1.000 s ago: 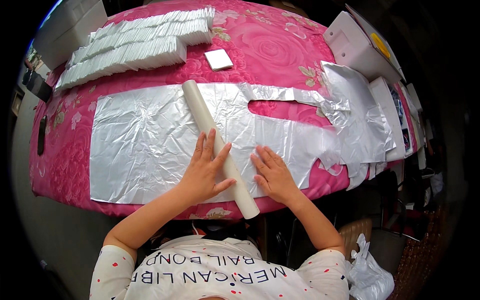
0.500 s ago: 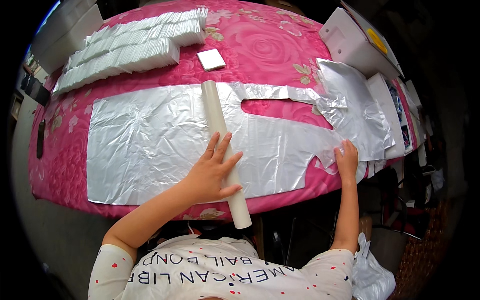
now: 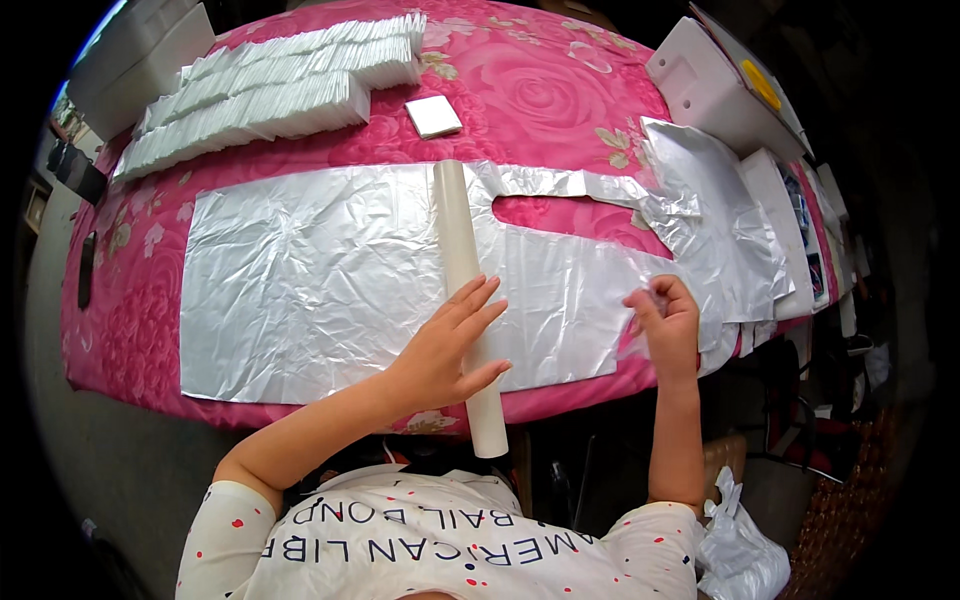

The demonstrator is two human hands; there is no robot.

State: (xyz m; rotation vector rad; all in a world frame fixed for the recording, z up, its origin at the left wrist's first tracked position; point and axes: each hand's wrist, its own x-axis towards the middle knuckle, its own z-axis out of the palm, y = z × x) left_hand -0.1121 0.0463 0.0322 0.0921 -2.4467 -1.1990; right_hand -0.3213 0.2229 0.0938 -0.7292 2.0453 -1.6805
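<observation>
A thin, translucent plastic apron [image 3: 310,280] lies spread across the table, with a long cut-out and narrow straps toward the right. Across it rests a pale, smooth tube [image 3: 457,220], its near end jutting past the table edge. My left hand [image 3: 450,340] lies on the tube with fingers stretched out and thumb apart, not wrapped round it. Over the apron's right end, my right hand [image 3: 672,325] is closed in a pinch, with a bit of clear film at its fingertips. More crumpled plastic sheets [image 3: 715,220] are piled beyond that hand.
Rows of folded white plastic packets [image 3: 270,95] stand at the back left, with one folded square [image 3: 434,117] beside them. White foam boxes [image 3: 715,90] stand at the far right. A dark phone-like object [image 3: 86,270] lies at the left edge. A pink floral cloth [image 3: 540,90] covers the table.
My right hand has lifted off the apron's right end and moved left, curling into a pinch. My left hand and the tube have shifted slightly right.
</observation>
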